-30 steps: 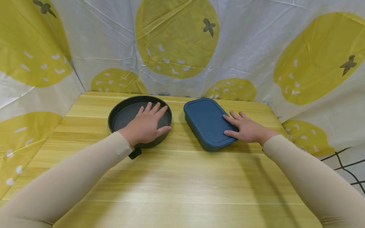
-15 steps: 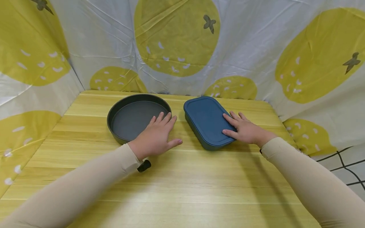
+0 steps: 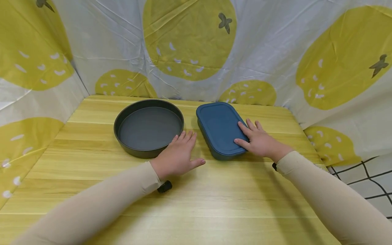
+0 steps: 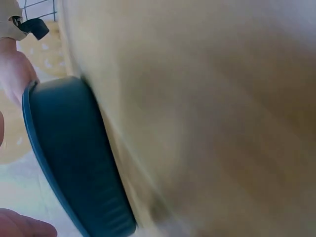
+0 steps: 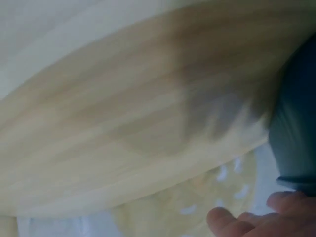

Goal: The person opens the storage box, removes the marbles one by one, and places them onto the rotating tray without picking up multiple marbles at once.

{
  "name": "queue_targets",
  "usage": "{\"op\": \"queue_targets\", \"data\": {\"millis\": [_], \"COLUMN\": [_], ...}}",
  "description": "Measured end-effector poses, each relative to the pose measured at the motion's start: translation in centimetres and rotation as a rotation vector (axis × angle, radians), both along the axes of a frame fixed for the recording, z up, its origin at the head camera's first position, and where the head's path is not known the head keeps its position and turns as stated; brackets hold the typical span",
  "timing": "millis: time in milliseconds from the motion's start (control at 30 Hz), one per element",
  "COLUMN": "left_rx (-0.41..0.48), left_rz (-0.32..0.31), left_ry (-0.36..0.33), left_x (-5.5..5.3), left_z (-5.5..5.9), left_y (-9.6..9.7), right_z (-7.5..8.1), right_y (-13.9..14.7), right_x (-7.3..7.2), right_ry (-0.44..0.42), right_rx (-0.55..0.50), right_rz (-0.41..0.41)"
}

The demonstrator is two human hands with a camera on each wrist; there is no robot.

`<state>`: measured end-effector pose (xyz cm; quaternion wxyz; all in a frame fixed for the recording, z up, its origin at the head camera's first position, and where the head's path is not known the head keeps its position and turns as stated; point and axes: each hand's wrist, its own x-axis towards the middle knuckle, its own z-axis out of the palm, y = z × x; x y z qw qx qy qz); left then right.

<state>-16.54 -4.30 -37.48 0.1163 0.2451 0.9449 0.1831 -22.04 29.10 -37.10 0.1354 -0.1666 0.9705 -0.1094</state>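
Note:
A round dark grey pan (image 3: 150, 127) with a low upright wall lies on the wooden table, left of the middle. My left hand (image 3: 176, 156) is over its front right rim, fingers spread and pointing away, holding nothing. To the right sits a blue rectangular food container (image 3: 220, 126) with its lid on, turned slightly askew. My right hand (image 3: 255, 139) rests its spread fingers and thumb on the right edge of that lid. In the left wrist view the container's side wall (image 4: 79, 158) shows close by, with my left thumb (image 4: 29, 225) at the lower corner.
The light wooden table (image 3: 214, 204) reaches back to a white curtain (image 3: 263, 41) with yellow fruit prints, which also hangs along the sides. A black grid pattern (image 3: 367, 177) shows at the right. Small black wrist cameras hang at both sleeves.
My left hand has moved from over the pan's inside rightward and nearer, uncovering most of the pan. My right hand has slid slightly left on the lid. Pan and container stay nearly in place.

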Motion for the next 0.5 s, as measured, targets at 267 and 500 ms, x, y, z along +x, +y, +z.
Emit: {"op": "queue_targets", "data": {"millis": [267,500], "left_rx": [0.025,0.018], "left_rz": [0.03,0.038], "left_ry": [-0.088,-0.135], "left_x": [-0.2,-0.5], "left_z": [-1.2,-1.9], "left_y": [0.9,1.6], "right_z": [-0.1,0.0], "right_y": [-2.5,-4.1], "right_x": [0.9,1.6], "right_ry": [0.075,0.084], "right_rx": [0.069,0.075], "right_rz": [-0.016,-0.073]}}
